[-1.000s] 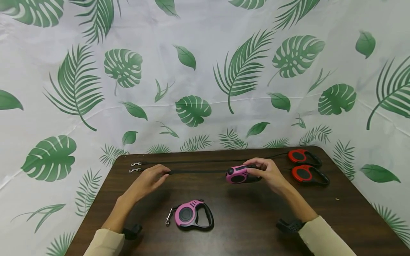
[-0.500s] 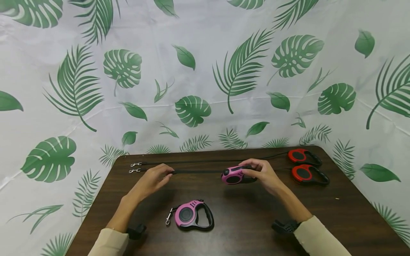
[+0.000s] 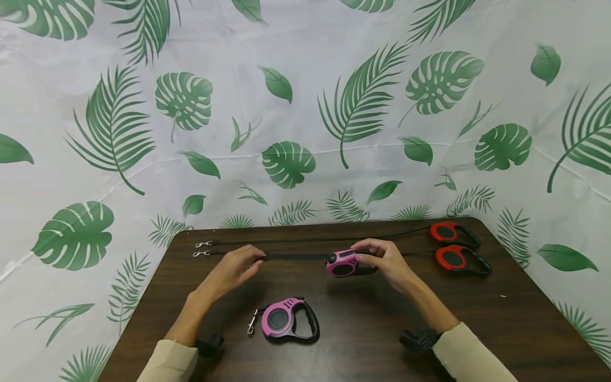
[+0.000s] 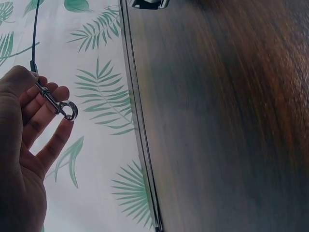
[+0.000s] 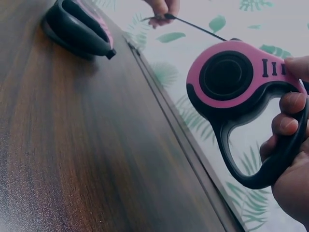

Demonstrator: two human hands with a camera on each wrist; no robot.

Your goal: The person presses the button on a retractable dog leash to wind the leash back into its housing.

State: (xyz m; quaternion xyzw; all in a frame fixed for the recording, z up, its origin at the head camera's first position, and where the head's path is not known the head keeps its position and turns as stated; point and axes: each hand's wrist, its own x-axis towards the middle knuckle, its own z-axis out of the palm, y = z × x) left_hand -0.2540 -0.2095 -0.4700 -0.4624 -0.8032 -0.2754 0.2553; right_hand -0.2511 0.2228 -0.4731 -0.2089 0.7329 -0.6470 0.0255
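My right hand (image 3: 384,262) grips the black handle of a pink-and-black retractable dog leash (image 3: 342,264), held above the table. In the right wrist view, its fingers curl through the handle loop and the thumb lies by the ridged top of the casing (image 5: 226,75). A black strap (image 3: 296,257) stretches from the casing to my left hand (image 3: 234,270). That hand pinches the strap's end between thumb and fingers, with the metal snap hook (image 4: 53,100) lying along the fingers in the left wrist view. A second pink leash (image 3: 278,320) lies on the table between my forearms.
Two red retractable leashes (image 3: 445,232) lie at the back right of the dark wooden table (image 3: 363,345). Their black cords run leftward to two metal snap hooks (image 3: 201,253) at the back left. A leaf-print cloth (image 3: 286,122) hangs behind the table.
My hands have come closer together: the right moved left with the pink leash, the left moved right with the strap end. The strap between them is shorter.
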